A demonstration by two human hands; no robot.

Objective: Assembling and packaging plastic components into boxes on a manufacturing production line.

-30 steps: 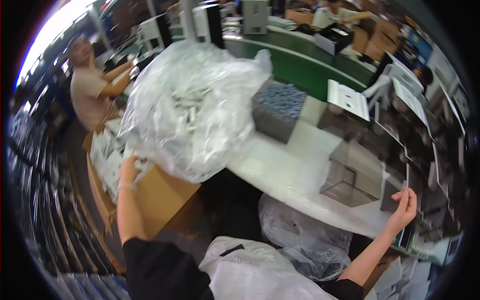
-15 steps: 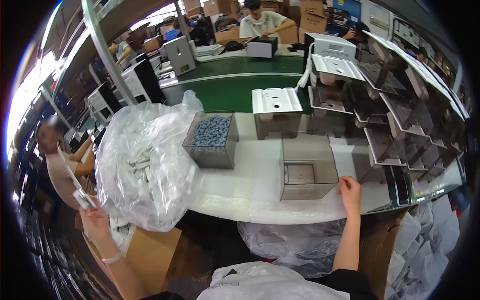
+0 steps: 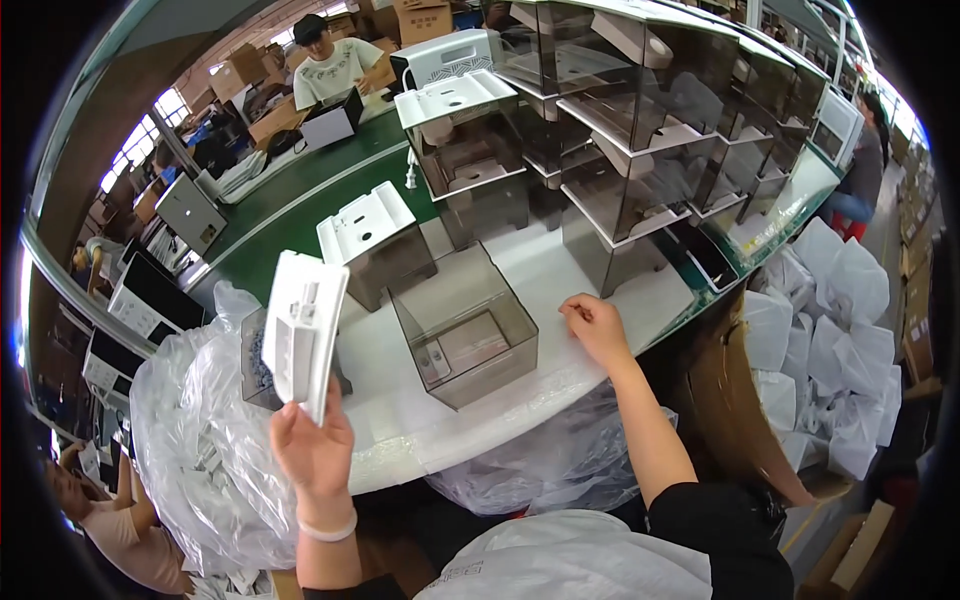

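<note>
at lower left of the view, the left hand [image 3: 315, 450] is closed around the lower edge of a white moulded plastic panel [image 3: 303, 332], holding it upright and slightly tilted above the near edge of the white tabletop [image 3: 470, 420]; a pale band circles that wrist. to the right, the right hand [image 3: 597, 325] rests on the tabletop with its fingers loosely curled and nothing in its grasp, just beside a smoky transparent box [image 3: 465, 325] that stands open-topped between the two hands. behind the held panel, partly hidden by it, sits a grey tray of small parts [image 3: 258, 365]. beyond the transparent box stands a similar box capped with a white lid [image 3: 372, 240], and farther back a stack of tinted housings [image 3: 620, 130] rises in tiers on the tabletop. a green conveyor belt [image 3: 300, 215] runs behind them. a large clear plastic bag [image 3: 205, 440] bulges at the left below the tabletop edge, and another clear bag [image 3: 540, 465] hangs under the edge in front of the person. white bagged bundles [image 3: 830, 330] fill a cardboard carton [image 3: 725, 400] at the right. other people work at the far side and at lower left.
</note>
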